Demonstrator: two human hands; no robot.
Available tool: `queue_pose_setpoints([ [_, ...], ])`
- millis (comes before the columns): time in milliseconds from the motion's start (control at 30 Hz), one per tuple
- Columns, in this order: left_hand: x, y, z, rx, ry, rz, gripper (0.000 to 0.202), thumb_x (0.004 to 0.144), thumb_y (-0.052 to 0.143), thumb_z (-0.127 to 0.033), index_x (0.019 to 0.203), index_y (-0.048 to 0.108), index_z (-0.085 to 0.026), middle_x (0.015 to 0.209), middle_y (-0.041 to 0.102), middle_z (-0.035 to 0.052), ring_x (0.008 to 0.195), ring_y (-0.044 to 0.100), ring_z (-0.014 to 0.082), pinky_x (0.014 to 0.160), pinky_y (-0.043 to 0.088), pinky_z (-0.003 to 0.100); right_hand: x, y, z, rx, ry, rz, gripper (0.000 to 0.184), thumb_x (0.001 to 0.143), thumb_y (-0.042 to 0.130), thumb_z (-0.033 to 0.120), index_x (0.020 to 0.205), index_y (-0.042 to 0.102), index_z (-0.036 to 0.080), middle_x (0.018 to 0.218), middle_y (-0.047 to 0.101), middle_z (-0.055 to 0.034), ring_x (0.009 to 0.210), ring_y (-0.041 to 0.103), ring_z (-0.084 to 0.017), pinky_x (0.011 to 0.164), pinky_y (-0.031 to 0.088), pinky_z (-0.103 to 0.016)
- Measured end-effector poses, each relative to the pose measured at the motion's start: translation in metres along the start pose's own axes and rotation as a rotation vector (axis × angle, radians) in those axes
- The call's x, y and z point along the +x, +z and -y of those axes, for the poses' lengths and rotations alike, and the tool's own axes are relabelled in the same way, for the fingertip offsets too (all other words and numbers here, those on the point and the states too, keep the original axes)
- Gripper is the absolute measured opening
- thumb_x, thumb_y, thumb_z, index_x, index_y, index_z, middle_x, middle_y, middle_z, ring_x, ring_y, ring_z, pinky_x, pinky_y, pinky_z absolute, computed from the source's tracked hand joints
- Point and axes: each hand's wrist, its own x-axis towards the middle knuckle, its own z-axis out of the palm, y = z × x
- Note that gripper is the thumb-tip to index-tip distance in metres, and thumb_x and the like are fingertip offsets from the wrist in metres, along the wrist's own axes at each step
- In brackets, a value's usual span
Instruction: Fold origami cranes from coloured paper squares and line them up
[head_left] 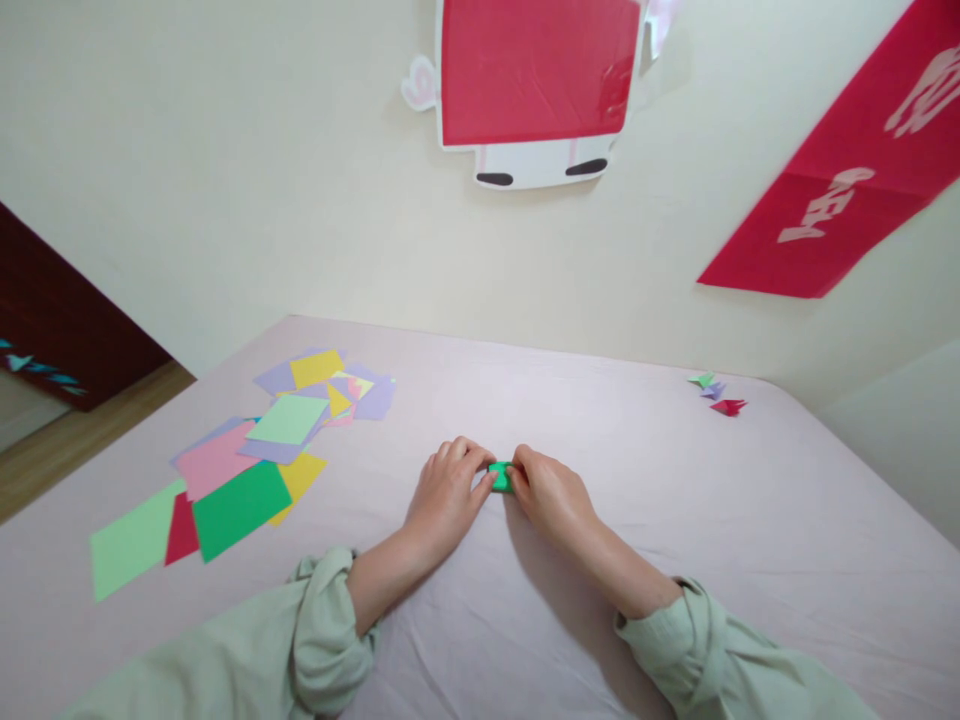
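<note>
A small piece of folded green paper (pixel 501 477) is held between my two hands, low over the middle of the cloth-covered table. My left hand (pixel 452 490) pinches its left end between thumb and fingers. At the right end, the thumb and bent fingers of my right hand (pixel 551 490) close on the same paper. Only the middle of the paper shows; the fingertips cover both ends, and its fold lines are too small to make out.
Loose coloured paper sheets (pixel 240 510) lie spread in an overlapping heap on the left of the table (pixel 480 390). Three small folded paper figures, one of them red (pixel 729 407), sit at the far right. A wall with red hangings (pixel 825 200) rises behind the table.
</note>
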Motion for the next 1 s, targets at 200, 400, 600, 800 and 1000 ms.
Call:
queue_pose_setpoints([
  [200, 0.002, 0.001, -0.001, 0.013, -0.002, -0.011, 0.014, 0.091, 0.055, -0.029, 0.1, 0.063, -0.024, 0.099, 0.06, 0.0033, 0.097, 0.054, 0.0198, 0.084, 0.044, 0.034, 0.003, 0.004, -0.001, -0.041, 0.006, 0.004, 0.014, 0.095, 0.044, 0.024, 0.089, 0.057, 0.02, 0.081, 0.07, -0.0049, 0.071, 0.063, -0.019, 0.056, 0.025, -0.026],
  [400, 0.002, 0.001, -0.003, 0.036, 0.002, 0.009, 0.015, 0.089, 0.058, -0.031, 0.102, 0.062, -0.025, 0.102, 0.059, 0.0027, 0.098, 0.054, 0.0202, 0.084, 0.043, 0.034, 0.003, 0.002, 0.0, -0.04, 0.011, 0.003, 0.013, 0.094, 0.045, 0.025, 0.091, 0.057, 0.02, 0.08, 0.069, -0.0046, 0.069, 0.062, -0.017, 0.056, 0.025, -0.026],
  [600, -0.004, 0.001, -0.005, 0.044, -0.061, -0.019, 0.01, 0.087, 0.06, -0.03, 0.09, 0.057, -0.021, 0.096, 0.059, 0.0023, 0.095, 0.054, 0.0204, 0.082, 0.042, 0.035, 0.001, 0.004, 0.0, -0.009, 0.008, -0.026, 0.012, 0.093, 0.046, 0.024, 0.086, 0.056, 0.02, 0.077, 0.068, -0.003, 0.067, 0.06, -0.016, 0.055, 0.023, -0.026],
  [800, 0.001, 0.004, -0.003, -0.119, -0.126, -0.048, 0.003, 0.083, 0.063, -0.024, 0.083, 0.06, -0.021, 0.098, 0.061, 0.0016, 0.095, 0.055, 0.0203, 0.086, 0.043, 0.037, -0.002, 0.006, -0.005, 0.161, 0.008, -0.095, 0.01, 0.09, 0.047, 0.02, 0.083, 0.054, 0.021, 0.069, 0.06, 0.0006, 0.062, 0.053, -0.015, 0.054, 0.024, -0.025],
  [1000, 0.005, -0.001, 0.005, -0.57, -0.132, -0.021, 0.004, 0.084, 0.056, -0.02, 0.085, 0.06, -0.02, 0.1, 0.057, 0.003, 0.079, 0.059, 0.0145, 0.076, 0.049, 0.029, 0.006, 0.015, -0.019, 0.597, -0.174, -0.196, 0.006, 0.085, 0.052, 0.024, 0.083, 0.056, 0.02, 0.086, 0.055, -0.003, 0.072, 0.053, -0.015, 0.065, 0.042, -0.027],
])
